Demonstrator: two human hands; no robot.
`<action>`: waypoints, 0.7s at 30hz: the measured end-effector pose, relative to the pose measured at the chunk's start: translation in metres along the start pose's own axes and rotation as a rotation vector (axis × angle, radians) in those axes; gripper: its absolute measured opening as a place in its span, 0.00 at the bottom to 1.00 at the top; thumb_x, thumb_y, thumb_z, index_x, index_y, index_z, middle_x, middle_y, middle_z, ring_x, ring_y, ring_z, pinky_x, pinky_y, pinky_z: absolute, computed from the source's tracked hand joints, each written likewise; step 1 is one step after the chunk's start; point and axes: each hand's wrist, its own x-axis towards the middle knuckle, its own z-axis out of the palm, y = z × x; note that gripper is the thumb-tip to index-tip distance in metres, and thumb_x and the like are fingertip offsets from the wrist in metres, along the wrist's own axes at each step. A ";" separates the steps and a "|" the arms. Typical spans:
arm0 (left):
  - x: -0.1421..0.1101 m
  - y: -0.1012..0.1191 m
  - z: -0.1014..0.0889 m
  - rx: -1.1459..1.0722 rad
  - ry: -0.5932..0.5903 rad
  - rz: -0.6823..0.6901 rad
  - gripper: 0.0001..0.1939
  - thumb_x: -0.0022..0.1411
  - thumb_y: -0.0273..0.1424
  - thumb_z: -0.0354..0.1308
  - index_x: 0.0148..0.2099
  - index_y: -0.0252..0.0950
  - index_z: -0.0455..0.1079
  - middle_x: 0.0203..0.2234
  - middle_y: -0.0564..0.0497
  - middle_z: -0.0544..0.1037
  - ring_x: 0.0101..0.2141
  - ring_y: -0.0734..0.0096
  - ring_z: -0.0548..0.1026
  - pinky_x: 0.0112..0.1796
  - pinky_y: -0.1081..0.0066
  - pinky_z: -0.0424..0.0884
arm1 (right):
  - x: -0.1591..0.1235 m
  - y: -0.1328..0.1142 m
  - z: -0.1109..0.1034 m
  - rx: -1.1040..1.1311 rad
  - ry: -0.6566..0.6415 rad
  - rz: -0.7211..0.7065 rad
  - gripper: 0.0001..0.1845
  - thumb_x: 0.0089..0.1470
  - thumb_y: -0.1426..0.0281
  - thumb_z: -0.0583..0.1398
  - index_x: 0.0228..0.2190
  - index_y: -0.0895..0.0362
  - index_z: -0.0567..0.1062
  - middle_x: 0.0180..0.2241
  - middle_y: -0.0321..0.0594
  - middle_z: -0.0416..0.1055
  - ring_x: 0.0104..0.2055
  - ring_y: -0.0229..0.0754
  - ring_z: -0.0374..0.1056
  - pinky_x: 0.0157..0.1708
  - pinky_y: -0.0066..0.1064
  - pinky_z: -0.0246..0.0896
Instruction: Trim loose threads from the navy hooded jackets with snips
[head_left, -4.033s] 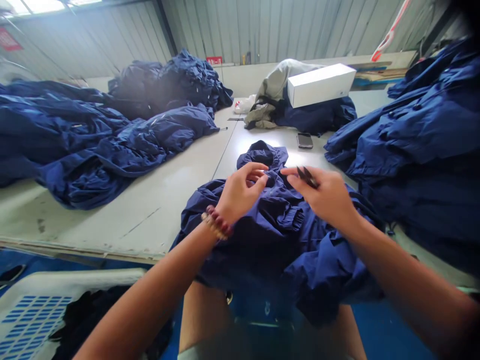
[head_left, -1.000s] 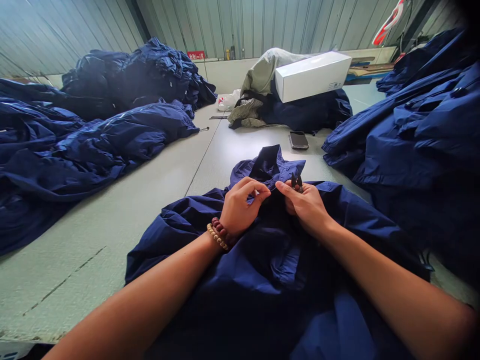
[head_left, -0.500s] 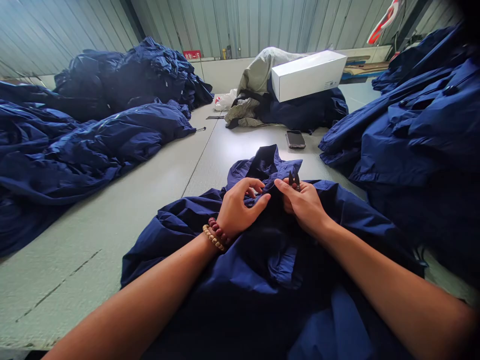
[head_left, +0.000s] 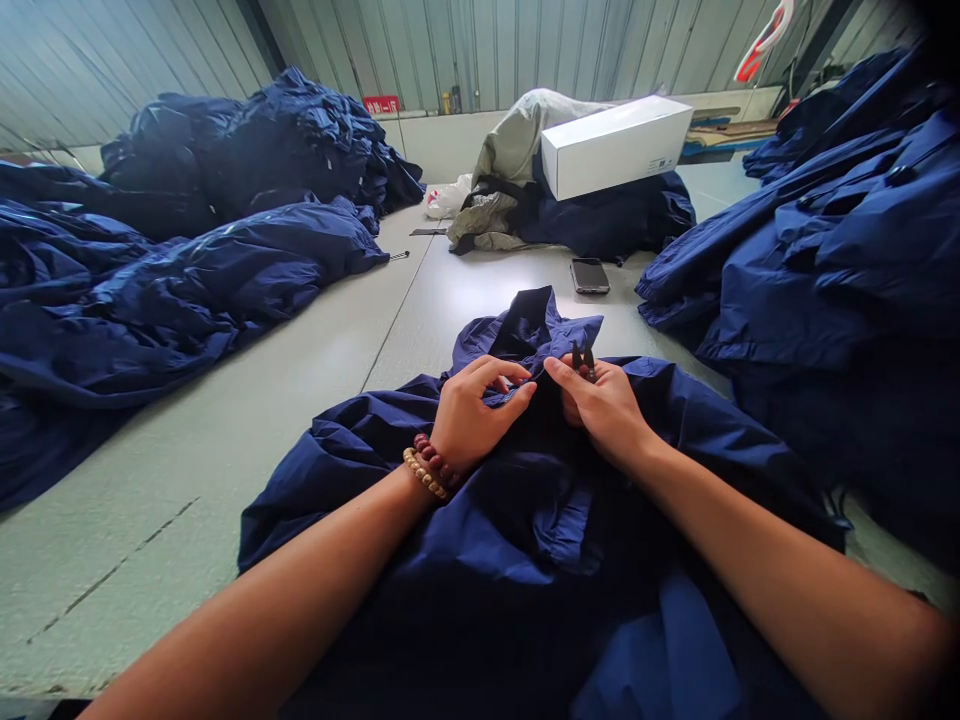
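A navy jacket (head_left: 465, 540) lies spread and crumpled before me, its hood or collar part (head_left: 547, 320) raised at the far end. My left hand (head_left: 480, 405), with two beaded bracelets at the wrist, has its thumb and fingertips brought together at the collar edge. What exactly lies between those fingertips is partly hidden. In my right hand (head_left: 596, 400) is a small pair of dark thread snips (head_left: 583, 362), blades pointing up and parted. The right thumb presses on the collar cloth beside the left fingertips.
Heaps of navy garments (head_left: 300, 150) cover the table's left side, and another pile (head_left: 825, 250) stands on the right. Farther back, a white box (head_left: 615, 150) rests on dark and grey cloth. A phone (head_left: 590, 276) lies on the pale table (head_left: 337, 350) beyond the jacket.
My left thumb and fingertips have drawn closer together. The right hand keeps its hold on the snips, and the jacket looks nearly the same; the view has shifted slightly.
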 end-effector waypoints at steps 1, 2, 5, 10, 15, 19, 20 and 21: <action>0.000 0.000 0.000 -0.001 0.005 0.002 0.03 0.68 0.32 0.68 0.44 0.41 0.80 0.37 0.52 0.84 0.33 0.72 0.77 0.39 0.67 0.75 | 0.000 0.000 0.000 -0.029 -0.005 -0.013 0.32 0.46 0.43 0.76 0.26 0.51 0.67 0.17 0.24 0.49 0.17 0.30 0.41 0.17 0.31 0.34; 0.001 0.001 0.000 -0.006 0.012 0.002 0.01 0.69 0.31 0.67 0.42 0.40 0.80 0.36 0.52 0.83 0.33 0.72 0.77 0.39 0.67 0.75 | 0.000 0.001 0.000 -0.058 -0.007 -0.028 0.32 0.46 0.43 0.75 0.26 0.52 0.67 0.17 0.24 0.50 0.18 0.30 0.42 0.17 0.31 0.34; 0.002 0.001 0.001 -0.041 0.049 -0.008 0.04 0.70 0.31 0.66 0.39 0.40 0.79 0.33 0.53 0.82 0.32 0.72 0.76 0.38 0.68 0.74 | 0.000 0.003 -0.002 -0.124 0.015 -0.066 0.31 0.48 0.42 0.74 0.26 0.52 0.68 0.18 0.25 0.51 0.18 0.31 0.42 0.17 0.31 0.35; 0.003 -0.003 0.002 -0.153 0.063 -0.123 0.07 0.72 0.35 0.65 0.39 0.39 0.78 0.32 0.53 0.81 0.34 0.72 0.75 0.40 0.68 0.74 | 0.006 0.009 -0.009 -0.120 0.072 -0.062 0.31 0.49 0.43 0.74 0.26 0.52 0.68 0.18 0.25 0.51 0.19 0.31 0.42 0.17 0.31 0.36; 0.005 -0.018 0.005 -0.340 -0.043 -0.302 0.11 0.72 0.41 0.64 0.40 0.38 0.77 0.34 0.51 0.81 0.33 0.71 0.75 0.38 0.69 0.73 | 0.015 0.018 -0.017 -0.159 0.036 -0.050 0.31 0.49 0.43 0.74 0.25 0.52 0.68 0.18 0.25 0.50 0.19 0.31 0.42 0.18 0.31 0.35; 0.009 -0.032 0.008 -0.384 -0.098 -0.372 0.15 0.74 0.41 0.59 0.37 0.38 0.75 0.33 0.51 0.79 0.35 0.70 0.75 0.42 0.69 0.73 | 0.022 0.022 -0.019 -0.296 0.018 -0.132 0.30 0.54 0.43 0.71 0.24 0.53 0.67 0.19 0.27 0.52 0.21 0.33 0.44 0.19 0.31 0.38; 0.011 -0.036 0.009 -0.375 -0.097 -0.376 0.16 0.74 0.41 0.57 0.36 0.38 0.74 0.32 0.51 0.78 0.36 0.70 0.75 0.43 0.69 0.73 | 0.024 0.023 -0.018 -0.344 0.016 -0.163 0.30 0.55 0.44 0.70 0.24 0.53 0.67 0.20 0.28 0.53 0.22 0.33 0.45 0.20 0.31 0.38; 0.013 -0.040 0.010 -0.364 -0.092 -0.376 0.17 0.75 0.42 0.55 0.36 0.38 0.73 0.32 0.51 0.78 0.35 0.70 0.74 0.43 0.68 0.72 | 0.026 0.023 -0.017 -0.388 0.016 -0.198 0.29 0.56 0.45 0.70 0.23 0.53 0.67 0.20 0.29 0.53 0.22 0.33 0.46 0.21 0.31 0.39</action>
